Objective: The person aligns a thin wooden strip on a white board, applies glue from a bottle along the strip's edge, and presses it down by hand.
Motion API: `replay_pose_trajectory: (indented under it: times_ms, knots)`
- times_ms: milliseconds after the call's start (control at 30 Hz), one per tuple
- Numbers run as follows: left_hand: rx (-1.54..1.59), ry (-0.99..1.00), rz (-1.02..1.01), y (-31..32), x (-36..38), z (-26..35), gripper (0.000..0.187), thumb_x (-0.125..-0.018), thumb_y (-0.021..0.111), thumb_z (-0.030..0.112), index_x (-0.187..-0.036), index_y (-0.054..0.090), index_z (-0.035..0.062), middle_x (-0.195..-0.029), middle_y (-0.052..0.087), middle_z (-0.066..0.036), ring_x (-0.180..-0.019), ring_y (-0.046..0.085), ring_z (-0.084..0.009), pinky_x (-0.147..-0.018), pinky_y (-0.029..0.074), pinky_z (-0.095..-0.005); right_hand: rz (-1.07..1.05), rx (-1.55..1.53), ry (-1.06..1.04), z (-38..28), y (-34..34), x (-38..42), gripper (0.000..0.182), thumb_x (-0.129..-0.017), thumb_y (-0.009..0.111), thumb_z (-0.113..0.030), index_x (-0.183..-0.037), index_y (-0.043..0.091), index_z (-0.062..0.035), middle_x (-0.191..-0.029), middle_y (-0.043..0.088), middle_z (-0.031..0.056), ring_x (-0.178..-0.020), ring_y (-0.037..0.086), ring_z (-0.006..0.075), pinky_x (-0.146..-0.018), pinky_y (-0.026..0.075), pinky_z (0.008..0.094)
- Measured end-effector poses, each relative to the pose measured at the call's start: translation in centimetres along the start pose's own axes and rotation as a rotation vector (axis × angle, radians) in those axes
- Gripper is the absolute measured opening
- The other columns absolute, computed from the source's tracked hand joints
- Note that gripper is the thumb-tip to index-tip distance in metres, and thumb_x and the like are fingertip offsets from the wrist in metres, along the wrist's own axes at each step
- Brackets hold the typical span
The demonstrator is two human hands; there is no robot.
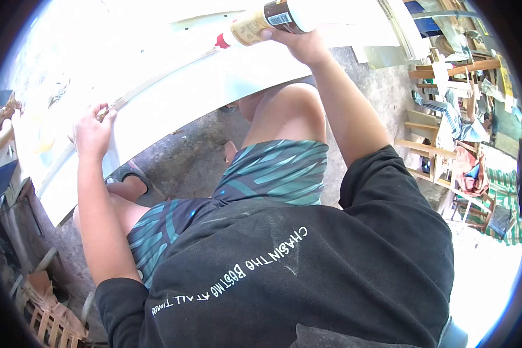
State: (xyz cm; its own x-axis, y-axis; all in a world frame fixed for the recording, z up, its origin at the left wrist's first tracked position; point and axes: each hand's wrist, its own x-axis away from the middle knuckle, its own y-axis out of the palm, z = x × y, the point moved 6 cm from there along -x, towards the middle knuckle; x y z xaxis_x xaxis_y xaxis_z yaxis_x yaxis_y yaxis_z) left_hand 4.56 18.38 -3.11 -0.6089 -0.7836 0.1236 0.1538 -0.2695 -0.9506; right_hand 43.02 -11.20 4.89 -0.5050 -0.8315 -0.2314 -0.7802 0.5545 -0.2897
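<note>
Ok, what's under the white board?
Past its near edge you can see the concrete floor and a foot in a sandal; the right leg disappears behind that edge. Whatever supports the white board is covered by it, so can't tell.

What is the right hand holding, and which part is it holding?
The right hand holds a bottle by its labelled body, behind the red tip.

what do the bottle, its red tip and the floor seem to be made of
The bottle in the right hand looks like smooth plastic, going by its rounded white end, with a printed label that could be paper or film. The red tip is probably plastic too, its colour solid and even. The floor looks like bare, rough concrete: grey, mottled and stained.
</note>
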Motion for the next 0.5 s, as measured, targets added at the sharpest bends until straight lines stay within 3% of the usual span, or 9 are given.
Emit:
replay_pose_trajectory:
  times_ms: [333,433,500]
  knots:
    - [0.000,0.018,0.044,0.2,0.0,-0.2,0.034,-0.089,0.080,0.036,-0.119,0.080,0.0206,-0.115,0.079,-0.009,-0.112,0.071,-0.0335,-0.099,0.049,-0.0528,0.003,-0.042,-0.003,1.1,-0.5,-0.1,0.051,-0.080,0.090,-0.005,-0.126,0.066,-0.0048,-0.116,0.071,0.0050,-0.108,0.068,0.0180,-0.096,0.056,0.0365]
    - [-0.028,0.019,0.048,-0.3,0.3,0.2,0.035,-0.089,0.080,0.038,-0.119,0.080,0.0211,-0.115,0.079,-0.010,-0.111,0.071,-0.0334,-0.099,0.048,-0.0524,-0.049,0.114,0.040,-0.6,-0.5,-0.5,0.050,-0.080,0.091,-0.007,-0.125,0.068,-0.0048,-0.115,0.072,0.0062,-0.108,0.069,0.0192,-0.097,0.056,0.0378]
    - [-0.030,0.013,0.044,-0.5,0.5,0.7,0.038,-0.091,0.079,0.034,-0.123,0.078,0.0138,-0.109,0.080,-0.014,-0.101,0.075,-0.0309,-0.094,0.053,-0.0442,-0.055,0.122,-0.042,-1.8,-0.2,-0.8,0.051,-0.078,0.091,-0.009,-0.124,0.070,-0.0048,-0.114,0.074,0.0070,-0.108,0.069,0.0198,-0.097,0.057,0.0388]
